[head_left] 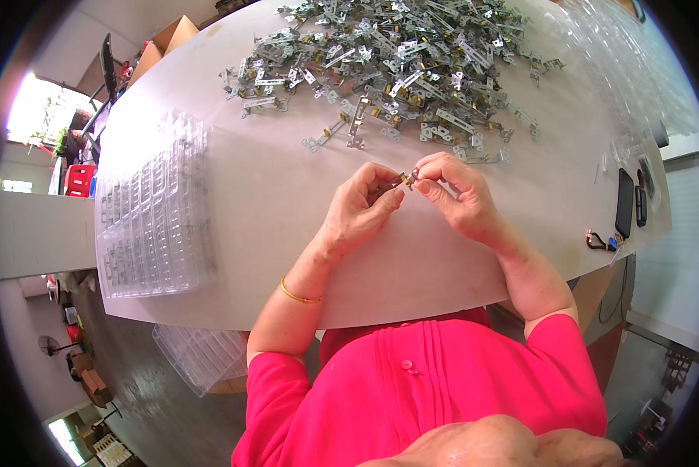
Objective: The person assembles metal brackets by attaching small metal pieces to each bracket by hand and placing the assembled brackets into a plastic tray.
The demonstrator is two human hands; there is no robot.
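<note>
Over the near half of the table, my two hands meet at a small metal bracket (406, 180) with a brass-coloured piece on it. My left hand (357, 208) is closed around one end, its thumb and index finger pinching it; much of the bracket lies hidden in these fingers. With thumb and fingertips, my right hand (460, 198) grips the other end. Just beyond the hands spreads a large heap of similar metal brackets (412, 70), silvery with brass-coloured bits. One loose bracket (358, 123) lies at the heap's near edge.
Clear plastic compartment trays (158, 210), some cells filled, lie stacked on the left of the white table (287, 194). Clear plastic bags (630, 62) cover the far right. A black phone (624, 204) and a dark slim tool (640, 204) rest near the right edge. Another clear tray (201, 354) sits below the table.
</note>
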